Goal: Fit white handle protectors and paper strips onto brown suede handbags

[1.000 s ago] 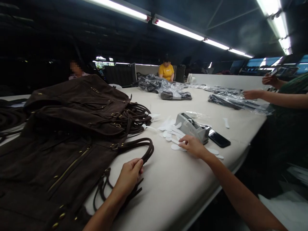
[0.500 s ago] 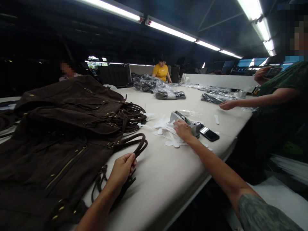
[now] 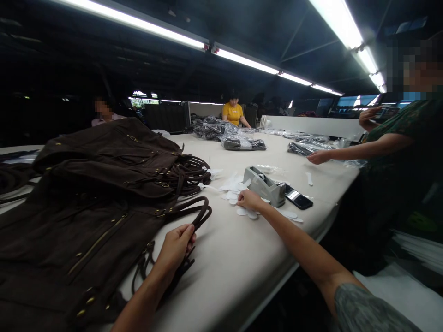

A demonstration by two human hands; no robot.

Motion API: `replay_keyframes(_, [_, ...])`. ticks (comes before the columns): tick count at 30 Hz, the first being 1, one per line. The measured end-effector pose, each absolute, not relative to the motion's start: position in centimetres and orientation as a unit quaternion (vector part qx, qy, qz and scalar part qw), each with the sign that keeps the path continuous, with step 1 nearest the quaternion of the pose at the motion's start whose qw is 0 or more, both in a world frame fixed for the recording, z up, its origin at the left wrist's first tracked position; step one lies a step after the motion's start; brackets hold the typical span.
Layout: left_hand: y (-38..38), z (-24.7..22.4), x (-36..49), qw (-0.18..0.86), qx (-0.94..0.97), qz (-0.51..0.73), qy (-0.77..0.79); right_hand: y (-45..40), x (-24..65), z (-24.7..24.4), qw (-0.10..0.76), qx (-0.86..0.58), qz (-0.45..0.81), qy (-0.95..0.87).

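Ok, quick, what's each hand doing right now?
Left hand: closed on the looped dark straps.
Right hand: fingers at the white strips; can't tell whether it grips one.

no readable lettering, marks on yellow shirt (image 3: 232, 113) too small to read
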State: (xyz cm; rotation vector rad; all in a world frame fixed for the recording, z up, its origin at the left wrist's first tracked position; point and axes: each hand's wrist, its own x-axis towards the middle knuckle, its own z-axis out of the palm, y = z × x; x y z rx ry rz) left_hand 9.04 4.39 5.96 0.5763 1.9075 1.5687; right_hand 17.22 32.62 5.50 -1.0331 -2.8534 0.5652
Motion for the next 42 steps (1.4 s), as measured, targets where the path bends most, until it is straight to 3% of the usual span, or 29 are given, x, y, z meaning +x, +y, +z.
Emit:
replay_keyframes(7, [4.5, 6.0, 9.0, 0.302, 0.215, 0.624, 0.687, 32.2, 17.5, 6.9, 0.020, -0.277, 0.229, -0.933])
replay_keyframes(11, [4.4, 6.0, 8.9, 0.307, 0.203, 0.656, 0.659, 30.0, 17.9, 8.0, 0.120, -0.206, 0.241, -0.941])
replay_keyframes(16, [3.8, 6.2, 8.0, 0.295, 0.167, 0.707, 0.620, 26.3, 17.2, 8.3, 0.346, -0.102, 0.415, -0.835])
replay_keyframes(20, [2.3, 7.3, 7.1, 0.265, 0.135, 0.748, 0.593, 25.4, 16.5, 7.7, 0.406, -0.126, 0.346, -0.836])
replay_keyframes(22, [1.3, 8.4, 7.4, 0.261, 0.132, 0.761, 0.578, 25.2, 16.6, 7.6, 0.386, -0.137, 0.341, -0.846])
replay_keyframes(25, [-0.1, 10.1, 9.4, 0.282, 0.132, 0.766, 0.562, 24.1, 17.8, 7.9, 0.310, -0.124, 0.455, -0.826])
replay_keyframes(31, [-2.2, 11.2, 14.9, 0.322, 0.198, 0.673, 0.636, 18.5, 20.6, 7.0, -0.093, -0.046, 0.554, -0.826])
replay_keyframes(33, [-2.6, 10.6, 16.4, 0.309, 0.238, 0.609, 0.690, 16.6, 20.7, 6.2, -0.117, -0.036, 0.605, -0.787])
replay_keyframes(36, [-3.4, 9.4, 18.2, 0.278, 0.259, 0.542, 0.750, 14.3, 20.3, 5.3, -0.069, -0.030, 0.748, -0.659])
replay_keyframes(39, [-4.3, 8.4, 19.6, 0.268, 0.212, 0.558, 0.756, 12.7, 20.3, 5.3, -0.083, 0.009, 0.829, -0.553])
replay_keyframes(42, [-5.0, 8.1, 20.5, 0.263, 0.146, 0.604, 0.738, 11.9, 20.7, 5.7, -0.132, 0.078, 0.833, -0.531])
